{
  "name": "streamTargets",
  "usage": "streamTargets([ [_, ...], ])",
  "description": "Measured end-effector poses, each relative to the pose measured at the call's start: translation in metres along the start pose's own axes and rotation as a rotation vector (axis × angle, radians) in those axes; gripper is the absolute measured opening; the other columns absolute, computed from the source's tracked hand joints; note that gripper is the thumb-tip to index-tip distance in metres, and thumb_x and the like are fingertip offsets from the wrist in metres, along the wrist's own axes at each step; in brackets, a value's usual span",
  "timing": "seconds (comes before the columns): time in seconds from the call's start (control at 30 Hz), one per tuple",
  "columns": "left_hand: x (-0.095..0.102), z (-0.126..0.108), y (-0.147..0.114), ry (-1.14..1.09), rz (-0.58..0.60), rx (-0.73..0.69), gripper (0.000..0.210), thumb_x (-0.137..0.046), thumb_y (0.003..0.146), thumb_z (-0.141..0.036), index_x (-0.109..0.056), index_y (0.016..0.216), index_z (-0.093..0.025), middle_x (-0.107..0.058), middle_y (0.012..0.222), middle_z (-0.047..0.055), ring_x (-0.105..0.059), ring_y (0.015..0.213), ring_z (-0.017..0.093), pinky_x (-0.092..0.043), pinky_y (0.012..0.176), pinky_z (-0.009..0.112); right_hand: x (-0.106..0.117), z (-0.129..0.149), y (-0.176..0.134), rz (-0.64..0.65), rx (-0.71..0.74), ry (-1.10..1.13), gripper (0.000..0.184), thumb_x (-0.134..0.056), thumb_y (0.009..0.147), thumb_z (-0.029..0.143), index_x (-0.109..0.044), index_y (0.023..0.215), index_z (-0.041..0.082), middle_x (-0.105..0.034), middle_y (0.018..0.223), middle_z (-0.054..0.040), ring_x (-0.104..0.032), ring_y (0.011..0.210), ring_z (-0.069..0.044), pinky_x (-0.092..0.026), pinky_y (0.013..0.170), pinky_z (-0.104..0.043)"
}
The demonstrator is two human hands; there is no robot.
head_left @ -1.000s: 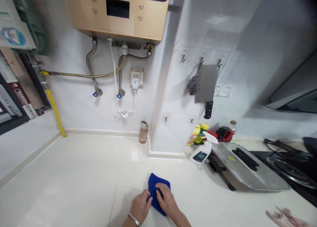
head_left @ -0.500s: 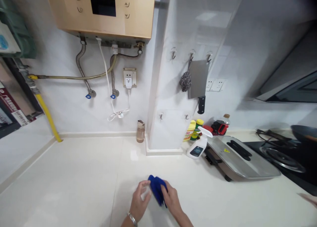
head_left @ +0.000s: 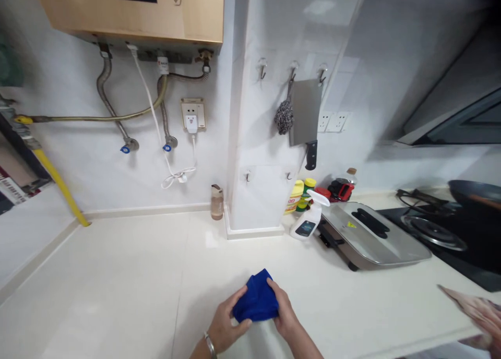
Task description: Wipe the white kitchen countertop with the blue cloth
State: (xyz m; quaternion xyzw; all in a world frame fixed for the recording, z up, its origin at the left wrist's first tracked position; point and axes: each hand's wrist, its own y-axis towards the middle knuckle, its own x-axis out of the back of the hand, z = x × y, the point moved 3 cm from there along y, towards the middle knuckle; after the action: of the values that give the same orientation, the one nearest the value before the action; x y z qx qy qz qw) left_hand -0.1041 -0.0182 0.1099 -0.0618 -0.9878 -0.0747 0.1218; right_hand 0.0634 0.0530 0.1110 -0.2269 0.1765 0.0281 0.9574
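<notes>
A folded blue cloth [head_left: 258, 297] is held up between both hands, over the near part of the white counter [head_left: 129, 291]. My left hand [head_left: 226, 322], with a silver bracelet at its wrist, grips the cloth's left side between thumb and fingers. On the opposite side, my right hand [head_left: 284, 309] pinches the cloth's right edge, its thumb on top. The fingers beneath the cloth are partly hidden. Behind the hands stands a white spray bottle [head_left: 306, 220] with a dark label.
Right of the spray bottle sits an electric pan [head_left: 383, 244] with a lid, beside the black stove [head_left: 465, 265]. A small brown bottle [head_left: 217, 202] stands by the pillar, where a cleaver [head_left: 306, 114] and steel scrubber [head_left: 284, 116] hang. A crumpled cloth [head_left: 475, 309] lies over the right counter edge.
My left hand has closed on the blue cloth, which now lies broader and flatter between both hands. The view has shifted right and down, bringing more of the cloth at the right edge into sight.
</notes>
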Motion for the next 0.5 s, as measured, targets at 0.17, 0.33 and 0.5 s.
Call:
streamTargets([
  [0.17, -0.010, 0.019, -0.007, 0.060, 0.052, -0.001, 0.079, -0.057, 0.071, -0.011, -0.035, 0.144, -0.033, -0.036, 0.155, 0.002, -0.034, 0.142, 0.022, -0.042, 0.111, 0.039, 0.008, -0.011, -0.007, 0.118, -0.228, 0.184, 0.052, -0.072, 0.070, 0.058, -0.068, 0.102, 0.018, -0.074, 0.098, -0.0056, -0.067, 0.093, -0.025, -0.054, 0.080, -0.035],
  [0.33, 0.000, 0.017, 0.009, 0.014, 0.060, 0.089, 0.068, -0.058, 0.072, -0.012, -0.049, 0.136, -0.035, -0.052, 0.144, -0.002, -0.048, 0.132, 0.021, -0.037, 0.115, 0.042, 0.015, -0.003, -0.009, 0.308, -0.151, 0.068, 0.054, -0.080, 0.066, 0.042, -0.064, 0.112, 0.016, -0.072, 0.102, -0.0081, -0.066, 0.095, -0.026, -0.053, 0.080, -0.035],
  [0.5, 0.015, 0.008, 0.025, -0.198, 0.038, 0.273, 0.038, -0.068, 0.074, -0.035, -0.070, 0.112, -0.031, -0.072, 0.119, -0.001, -0.063, 0.111, 0.023, -0.045, 0.108, 0.043, 0.026, 0.019, -0.005, 0.481, -0.098, -0.079, 0.050, -0.081, 0.065, 0.034, -0.065, 0.109, 0.015, -0.072, 0.102, -0.0080, -0.066, 0.093, -0.022, -0.050, 0.085, -0.033],
])
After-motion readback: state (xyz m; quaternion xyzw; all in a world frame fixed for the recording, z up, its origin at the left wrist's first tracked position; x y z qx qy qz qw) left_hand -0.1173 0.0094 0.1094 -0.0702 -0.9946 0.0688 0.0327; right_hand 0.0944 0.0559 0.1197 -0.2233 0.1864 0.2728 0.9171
